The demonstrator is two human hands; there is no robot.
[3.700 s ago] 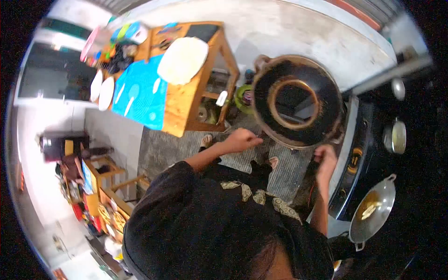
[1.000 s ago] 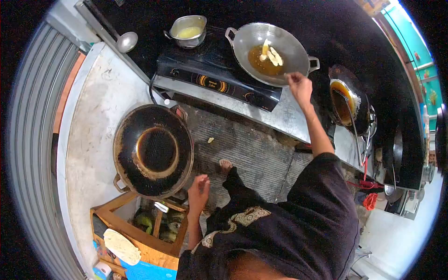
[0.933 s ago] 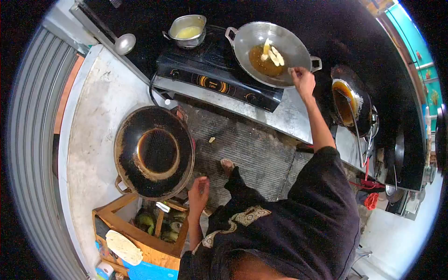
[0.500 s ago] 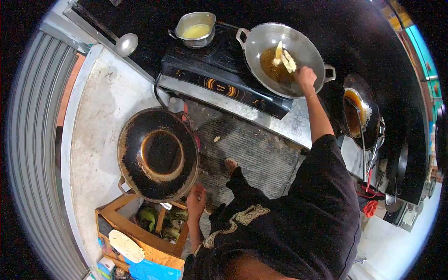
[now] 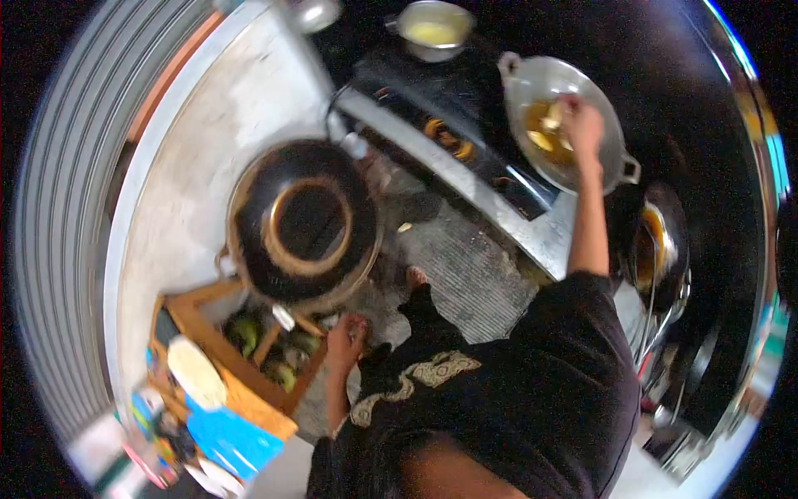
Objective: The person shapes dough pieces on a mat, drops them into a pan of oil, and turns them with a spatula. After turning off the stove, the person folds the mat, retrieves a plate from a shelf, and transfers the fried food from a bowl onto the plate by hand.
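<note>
My right hand (image 5: 583, 125) reaches over a silvery wok (image 5: 605, 116) with two loop handles. Amber oil (image 5: 539, 112) lies in its bottom, with several pale yellow pieces (image 5: 542, 140) right by my fingertips. The hand is smeared by motion, so I cannot tell whether it grips a piece. Low at my side, my left hand (image 5: 345, 337) holds nothing, its fingers loosely bent and apart. It is nearest to a large black pan (image 5: 249, 233) with a browned ring inside, which rests on the white counter's edge.
The wok stands on a black two-burner stove (image 5: 416, 91), beside a metal pot (image 5: 455, 46) of yellow liquid. A dark wok (image 5: 661, 241) with long-handled utensils is at right. Below the black pan, a wooden cabinet (image 5: 195, 337) holds green things. A pale oval piece (image 5: 197, 372) lies nearby.
My view has turned and blurred, so the stove and wok appear further right. Over the wok, my right hand has moved in closer above the oil and the pale pieces. My left hand stays low.
</note>
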